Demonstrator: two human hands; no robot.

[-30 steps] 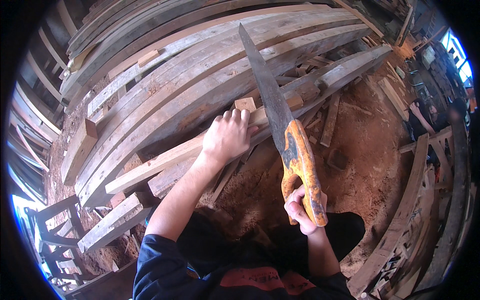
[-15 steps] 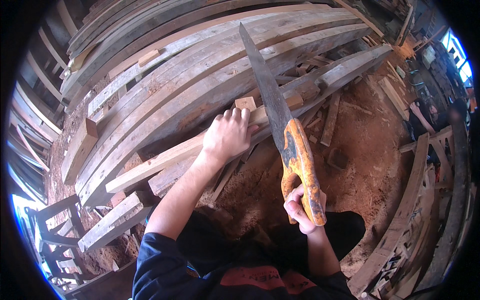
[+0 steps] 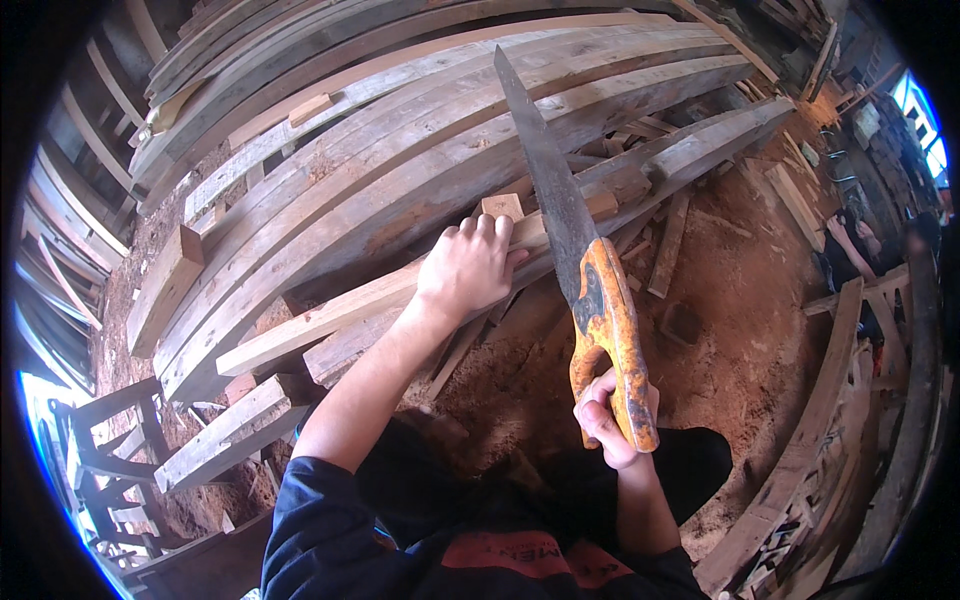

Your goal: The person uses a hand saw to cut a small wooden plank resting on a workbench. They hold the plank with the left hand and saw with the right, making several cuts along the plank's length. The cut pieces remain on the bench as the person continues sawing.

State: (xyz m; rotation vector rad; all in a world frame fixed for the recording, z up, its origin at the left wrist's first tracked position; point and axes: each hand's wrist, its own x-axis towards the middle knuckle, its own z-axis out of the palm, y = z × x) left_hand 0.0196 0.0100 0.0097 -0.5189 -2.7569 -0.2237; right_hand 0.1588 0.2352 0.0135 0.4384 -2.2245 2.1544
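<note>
My right hand (image 3: 615,418) is wrapped round the worn yellow-orange handle of a handsaw (image 3: 556,190). The saw's long dark blade points away from me and crosses a pale squared wooden strip (image 3: 340,312). On that strip, just left of the blade, my left hand (image 3: 466,264) is closed over the top with its fingers curled over the far side. A small wood block (image 3: 502,206) sits just beyond its fingertips. Under the strip runs a thicker grey timber (image 3: 715,145). Whether the teeth have cut into the strip cannot be made out.
Long timber beams (image 3: 400,165) lie side by side beyond my hands. A short beam end (image 3: 235,430) juts out at the lower left. Sawdust-covered ground (image 3: 730,330) lies to the right, near stacked planks (image 3: 800,480). Another person's arms (image 3: 850,245) show at the far right.
The whole view has shifted slightly, so everything sits a little further right. Both hands keep their grips, and the saw stays across the strip. The other person's hands have moved a little.
</note>
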